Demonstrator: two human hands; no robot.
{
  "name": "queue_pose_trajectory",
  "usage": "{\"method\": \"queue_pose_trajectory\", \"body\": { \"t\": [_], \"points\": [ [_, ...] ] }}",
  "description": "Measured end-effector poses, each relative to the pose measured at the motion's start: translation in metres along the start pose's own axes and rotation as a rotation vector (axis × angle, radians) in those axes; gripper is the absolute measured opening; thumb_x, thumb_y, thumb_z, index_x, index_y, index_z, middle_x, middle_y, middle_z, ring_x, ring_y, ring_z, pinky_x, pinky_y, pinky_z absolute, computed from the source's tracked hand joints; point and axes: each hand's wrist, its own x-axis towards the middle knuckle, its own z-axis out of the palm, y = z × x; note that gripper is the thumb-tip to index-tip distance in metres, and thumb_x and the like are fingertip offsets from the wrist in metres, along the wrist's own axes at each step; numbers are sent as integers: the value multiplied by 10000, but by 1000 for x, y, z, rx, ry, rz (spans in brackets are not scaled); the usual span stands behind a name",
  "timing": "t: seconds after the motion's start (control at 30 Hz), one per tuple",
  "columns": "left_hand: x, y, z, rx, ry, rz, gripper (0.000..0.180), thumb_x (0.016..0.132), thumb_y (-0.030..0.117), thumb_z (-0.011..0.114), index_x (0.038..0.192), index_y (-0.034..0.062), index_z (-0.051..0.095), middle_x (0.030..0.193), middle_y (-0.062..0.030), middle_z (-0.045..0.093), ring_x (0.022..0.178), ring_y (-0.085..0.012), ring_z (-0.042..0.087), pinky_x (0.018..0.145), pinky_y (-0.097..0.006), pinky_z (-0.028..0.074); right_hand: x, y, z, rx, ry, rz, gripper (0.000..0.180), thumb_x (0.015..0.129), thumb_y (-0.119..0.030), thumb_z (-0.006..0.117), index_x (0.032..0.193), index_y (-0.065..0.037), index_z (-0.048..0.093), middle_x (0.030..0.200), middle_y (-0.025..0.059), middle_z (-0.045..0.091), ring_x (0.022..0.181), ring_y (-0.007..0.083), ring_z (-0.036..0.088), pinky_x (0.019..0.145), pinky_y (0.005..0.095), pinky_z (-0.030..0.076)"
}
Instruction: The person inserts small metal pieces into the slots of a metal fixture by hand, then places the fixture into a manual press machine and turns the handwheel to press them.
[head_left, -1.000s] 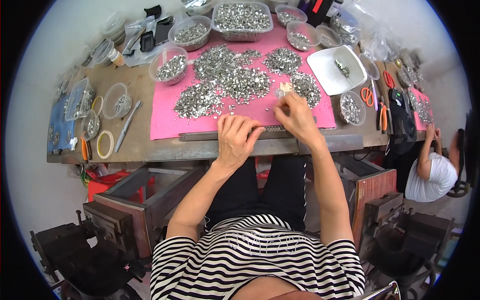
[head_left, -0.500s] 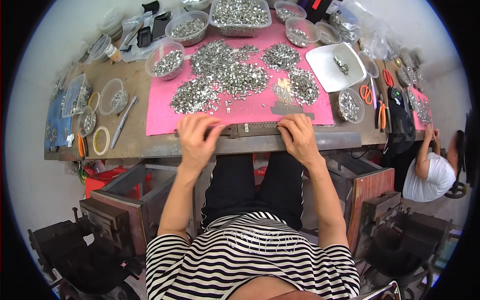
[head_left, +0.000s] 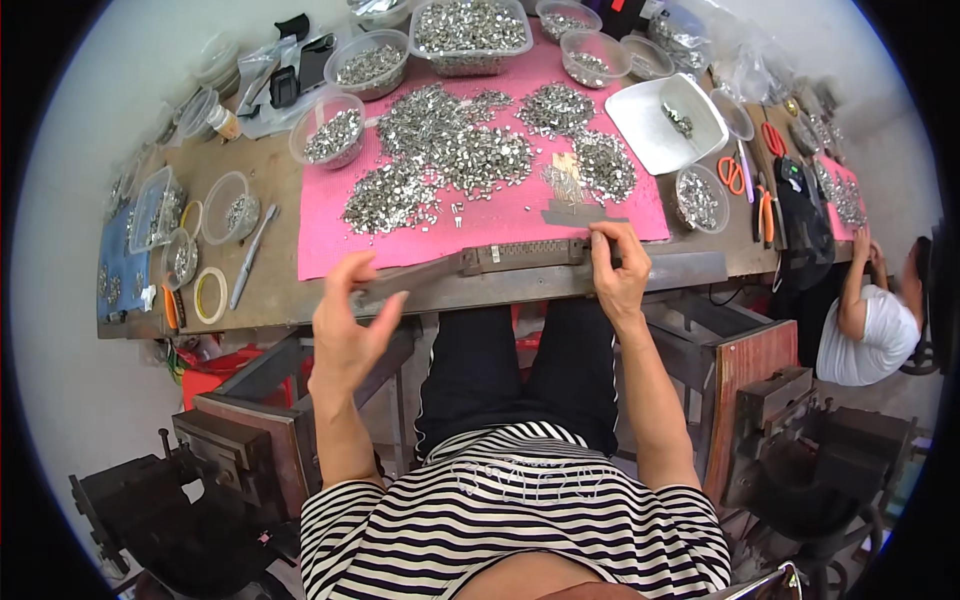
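A dark slotted metal bar (head_left: pixel 525 256) lies along the table's front edge, with a small shiny piece in it near its left end. My right hand (head_left: pixel 622 272) is at the bar's right end, thumb and forefinger closed together; whatever they pinch is too small to make out. Left of the bar, my left hand (head_left: pixel 350 325) hangs just off the table edge, thumb and fingers apart, holding nothing. Beyond the bar, small metal pieces (head_left: pixel 485 160) lie in several heaps on a pink mat (head_left: pixel 330 250). Thin pins (head_left: pixel 562 184) and a grey strip (head_left: pixel 580 217) lie nearer the right hand.
Clear tubs of metal parts (head_left: pixel 368 65) line the back. A white tray (head_left: pixel 640 125), orange-handled scissors (head_left: pixel 731 175) and pliers (head_left: pixel 766 215) are on the right. A toothbrush (head_left: pixel 252 258) and a tape roll (head_left: pixel 210 296) lie left. Another person (head_left: pixel 868 330) sits far right.
My left hand has come off the bar, moving left and toward me, and its fingers have spread. My right hand has shifted slightly right along the bar.
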Motion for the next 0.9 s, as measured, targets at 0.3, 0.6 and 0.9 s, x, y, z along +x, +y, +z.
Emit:
{"method": "queue_pose_trajectory", "body": {
  "t": [0.3, 0.6, 0.9],
  "points": [
    [39, 20, 146, 92, -161, 426, 366, 793, 308, 823, 1114, 147, 751, 997, -58, 546, 927, -249, 535, 858, -416, 393, -11, 7, -5, -467, 10, -118, 226, 905, -81, 709, 1116, -1, 697, 976, 101, 640, 927, 303, 595, 844, 426, 431],
    [10, 13, 149, 163, -26, 321, 367, 825, 246, 811, 1180, 186, 742, 1151, -60, 612, 1141, -272, 545, 995, -508, 331, -33, -23, -5, 155, 33, 145, 85, 964, 8, 654, 973, 55, 725, 951, 106, 732, 841, 159, 666, 769, 278, 509],
    [-10, 25, 158, 101, 46, 196, 379, 810, 102, 783, 1169, 140, 667, 1132, -50, 608, 1089, -257, 566, 1015, -504, 314, 64, 12, 11, -134, -30, -157, 36, 905, -32, 693, 926, -3, 696, 813, 135, 654, 736, 299, 636, 699, 408, 494]
  ]
}}
